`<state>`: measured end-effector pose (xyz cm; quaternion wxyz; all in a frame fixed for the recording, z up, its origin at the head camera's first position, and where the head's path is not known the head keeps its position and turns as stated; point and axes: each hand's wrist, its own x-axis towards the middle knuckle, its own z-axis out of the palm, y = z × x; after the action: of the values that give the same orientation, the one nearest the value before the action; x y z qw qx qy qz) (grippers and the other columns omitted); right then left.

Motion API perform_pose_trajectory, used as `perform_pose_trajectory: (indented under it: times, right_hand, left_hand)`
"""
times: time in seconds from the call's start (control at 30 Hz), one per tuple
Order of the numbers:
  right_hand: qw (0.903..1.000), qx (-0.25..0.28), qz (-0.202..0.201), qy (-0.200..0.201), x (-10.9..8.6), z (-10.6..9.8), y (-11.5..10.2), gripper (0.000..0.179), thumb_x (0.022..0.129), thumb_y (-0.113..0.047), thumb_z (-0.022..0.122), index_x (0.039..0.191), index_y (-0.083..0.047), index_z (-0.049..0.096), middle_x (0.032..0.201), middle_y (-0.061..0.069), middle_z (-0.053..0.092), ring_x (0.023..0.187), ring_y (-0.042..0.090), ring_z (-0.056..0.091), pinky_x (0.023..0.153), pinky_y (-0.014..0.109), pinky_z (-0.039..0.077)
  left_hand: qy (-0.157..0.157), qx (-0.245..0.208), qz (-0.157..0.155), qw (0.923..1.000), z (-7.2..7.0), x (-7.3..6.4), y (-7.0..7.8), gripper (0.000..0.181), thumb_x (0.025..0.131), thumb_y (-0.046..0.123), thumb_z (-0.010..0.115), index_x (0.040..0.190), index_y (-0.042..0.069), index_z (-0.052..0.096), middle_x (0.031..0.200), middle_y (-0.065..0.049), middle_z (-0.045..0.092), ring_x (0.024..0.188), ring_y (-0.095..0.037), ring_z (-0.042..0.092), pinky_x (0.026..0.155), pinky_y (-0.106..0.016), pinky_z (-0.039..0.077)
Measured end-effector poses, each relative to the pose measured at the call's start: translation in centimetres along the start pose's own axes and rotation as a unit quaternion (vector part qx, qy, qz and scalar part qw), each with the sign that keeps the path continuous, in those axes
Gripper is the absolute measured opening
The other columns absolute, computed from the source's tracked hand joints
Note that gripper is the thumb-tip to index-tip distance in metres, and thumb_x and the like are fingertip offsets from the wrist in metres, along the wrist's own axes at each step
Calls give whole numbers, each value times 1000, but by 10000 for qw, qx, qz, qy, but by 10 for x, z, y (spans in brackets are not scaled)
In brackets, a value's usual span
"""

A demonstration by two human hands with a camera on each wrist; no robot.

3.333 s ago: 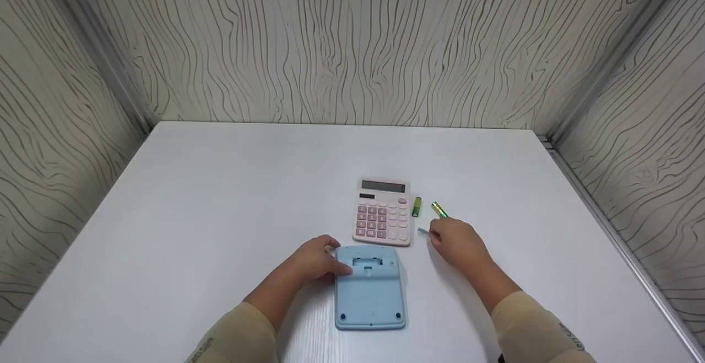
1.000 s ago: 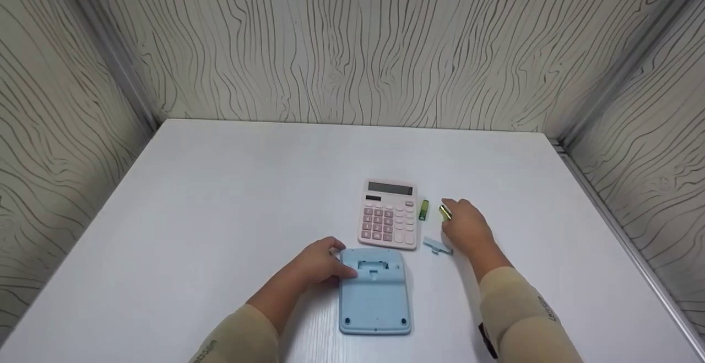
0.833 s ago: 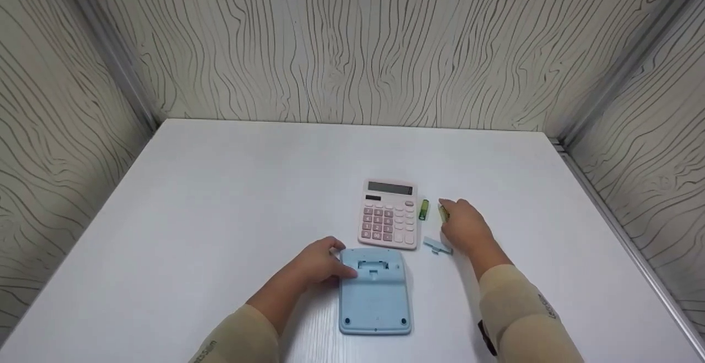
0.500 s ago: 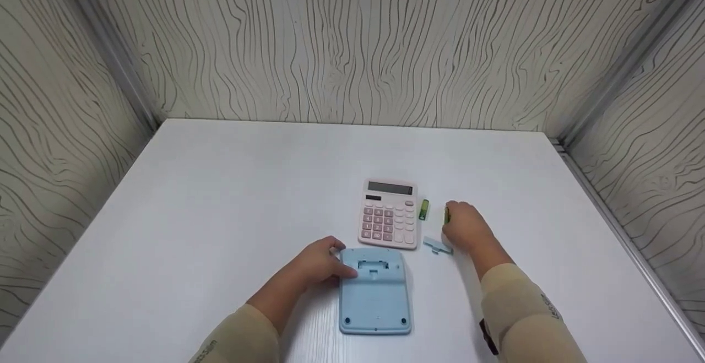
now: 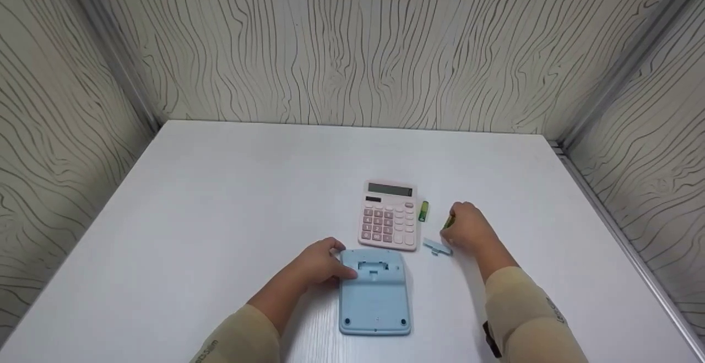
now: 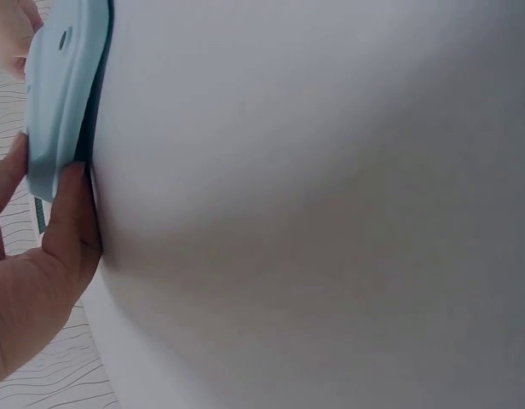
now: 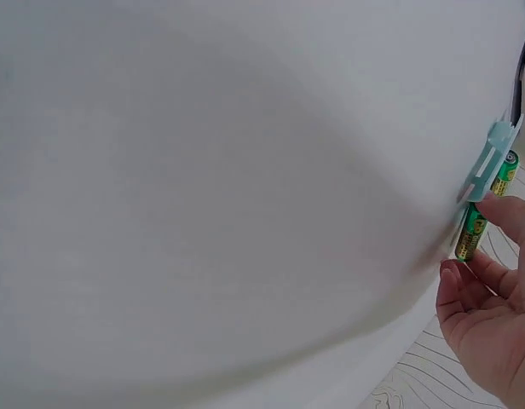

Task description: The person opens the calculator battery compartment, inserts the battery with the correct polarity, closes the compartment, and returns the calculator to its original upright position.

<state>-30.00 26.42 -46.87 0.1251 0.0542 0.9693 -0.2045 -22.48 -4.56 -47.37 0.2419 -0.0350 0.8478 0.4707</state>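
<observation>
A light-blue calculator (image 5: 374, 302) lies face down, its battery compartment (image 5: 373, 266) uncovered and without a battery. My left hand (image 5: 319, 264) grips its upper left edge, thumb on the back; the left wrist view shows fingers (image 6: 68, 209) at the calculator's side (image 6: 66, 94). To the right, my right hand (image 5: 468, 226) pinches a green battery (image 7: 471, 232) by its ends between thumb and fingers. The loose blue battery cover (image 5: 438, 246) lies on the table just below that hand. A second green battery (image 5: 423, 211) rests beside the pink calculator.
The pink calculator (image 5: 388, 217) lies face up beyond the blue one, nearly touching its top edge. All of this is on a white table (image 5: 231, 187), with wood-patterned panels (image 5: 352, 43) at the back and sides.
Earlier the right hand held the battery cover; it has put that down and picked up a battery. Over the last second the battery has turned in its fingers. The left hand keeps its grip.
</observation>
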Motion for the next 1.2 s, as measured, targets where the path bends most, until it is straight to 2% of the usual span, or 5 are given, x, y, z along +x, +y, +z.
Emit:
perform_pose_trajectory:
  times: [0.2,0.43,0.77,1.2]
  right_hand:
    - [9999,76,-126,87,-2,1,2,49,78,-19,71,117,4,50,103,14,51,92,27,50,87,45,44]
    - [9993,-3,-303,212,-4,-3,2,61,80,-21,69,130,4,42,122,22,45,105,32,48,97,49,37]
    - [9946,151,-876,543,-12,-14,-8,54,79,-20,70,124,2,50,108,15,50,99,28,50,89,43,43]
    - [9917,605,-1075,367,-25,-12,-33,54,79,-21,71,126,-5,48,112,11,54,105,28,50,93,42,43]
  left_hand:
    - [-2,-100,-50,9999,1,-1,2,62,63,23,83,116,11,53,96,-6,59,78,-19,58,73,-34,48]
    - [-24,-138,-45,9999,0,-3,2,63,63,22,83,117,10,52,98,-7,59,81,-19,58,76,-35,48]
    - [-79,-112,29,9999,-1,-1,1,63,63,22,82,118,10,53,100,-7,59,81,-19,58,73,-33,49]
    - [-58,-83,-16,9999,0,0,0,64,63,24,82,118,11,53,99,-7,59,81,-19,58,76,-36,48]
